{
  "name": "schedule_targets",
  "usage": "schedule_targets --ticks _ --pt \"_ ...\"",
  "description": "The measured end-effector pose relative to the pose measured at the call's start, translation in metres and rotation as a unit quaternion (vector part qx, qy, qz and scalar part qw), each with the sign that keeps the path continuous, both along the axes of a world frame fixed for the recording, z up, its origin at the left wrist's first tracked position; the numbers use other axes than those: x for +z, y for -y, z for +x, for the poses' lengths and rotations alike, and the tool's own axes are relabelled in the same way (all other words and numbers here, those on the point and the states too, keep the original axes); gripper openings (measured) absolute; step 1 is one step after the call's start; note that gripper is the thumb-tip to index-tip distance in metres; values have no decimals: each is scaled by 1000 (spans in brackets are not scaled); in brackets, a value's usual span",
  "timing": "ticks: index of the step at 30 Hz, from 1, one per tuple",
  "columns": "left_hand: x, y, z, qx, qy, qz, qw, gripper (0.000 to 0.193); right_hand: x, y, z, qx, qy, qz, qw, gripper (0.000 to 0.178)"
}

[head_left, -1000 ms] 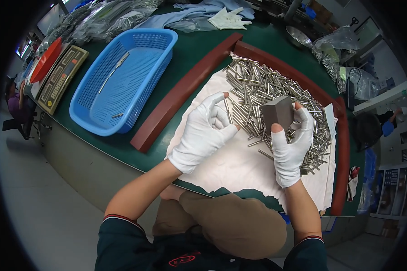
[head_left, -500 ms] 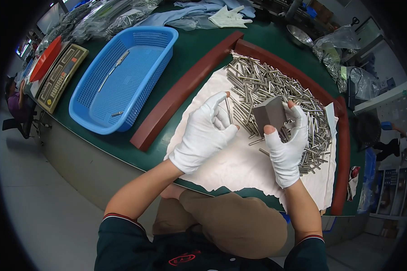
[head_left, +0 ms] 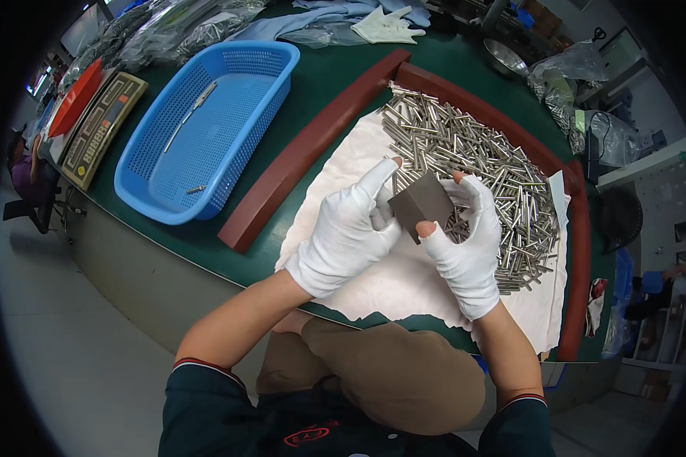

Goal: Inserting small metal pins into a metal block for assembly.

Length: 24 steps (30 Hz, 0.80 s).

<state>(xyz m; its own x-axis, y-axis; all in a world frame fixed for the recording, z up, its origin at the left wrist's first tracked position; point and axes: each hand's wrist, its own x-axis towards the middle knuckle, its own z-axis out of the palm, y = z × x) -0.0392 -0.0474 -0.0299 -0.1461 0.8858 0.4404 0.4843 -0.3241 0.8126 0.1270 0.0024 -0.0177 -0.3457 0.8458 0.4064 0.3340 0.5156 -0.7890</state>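
Largest first: we have a green table spreading out beneath and beyond the grip. Directly under both hands lies a pale cloth, its near edge ragged. Well to the left of the grip, a blue perforated basket stands on the table. Red-brown bars border the cloth to the left of the grip, beyond it and to its right. Just beyond the grip and round to its right, we find a loose heap of metal pins, pointing every way. Farther left, past the basket, a scale.

Hands, both in white gloves with some bare fingertips. Right hand: grasping, thumb on the near side, fingers on the far. Left hand: just left of that grip, forefinger reaching out, the others curled; its thumb tip is hidden, so we cannot tell whether it pinches anything.

In the right hand's grasp is a dark grey block, held tilted above the cloth, one corner toward the left hand. Smallest, far left of the grip: a slim metal rod and a short metal piece, lying apart inside the basket.
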Motion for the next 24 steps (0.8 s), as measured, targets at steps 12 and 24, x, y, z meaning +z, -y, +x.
schedule_targets --ticks 12,24 --pt "0 0 1 -17 16 -51 998 61 -1 -1 8 -1 -5 55 998 73" --pt "16 1 -3 -36 170 -199 964 62 5 -10 13 -92 -4 56 994 68"
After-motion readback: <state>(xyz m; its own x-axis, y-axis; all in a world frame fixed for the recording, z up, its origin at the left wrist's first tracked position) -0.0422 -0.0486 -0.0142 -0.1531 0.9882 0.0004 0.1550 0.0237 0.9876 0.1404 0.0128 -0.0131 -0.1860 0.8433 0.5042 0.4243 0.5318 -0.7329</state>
